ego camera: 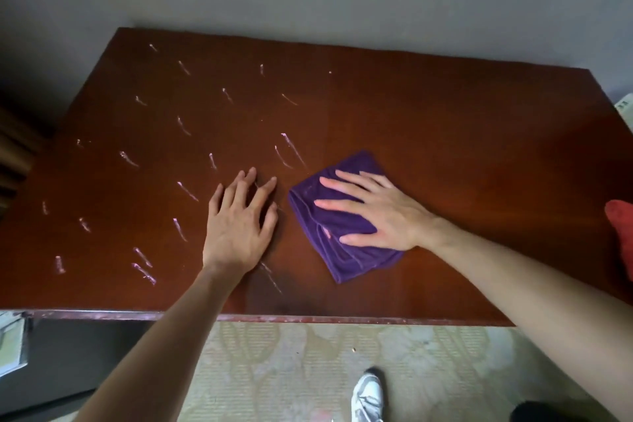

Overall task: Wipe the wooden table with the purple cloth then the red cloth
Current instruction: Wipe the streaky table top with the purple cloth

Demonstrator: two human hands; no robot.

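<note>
A dark red-brown wooden table (428, 134) fills the view, its left half streaked with several white smears (186, 190). The folded purple cloth (356, 255) lies near the middle front of the table. My right hand (373, 209) presses flat on it with straight, spread fingers. My left hand (239, 219) rests flat on the bare wood just left of the cloth, fingers spread. The red cloth (621, 233) lies at the table's right edge, partly cut off by the frame.
A grey wall runs behind the table's far edge. Patterned carpet (308, 360) and a white shoe (368, 394) show below the table's front edge. Dark furniture stands at the left.
</note>
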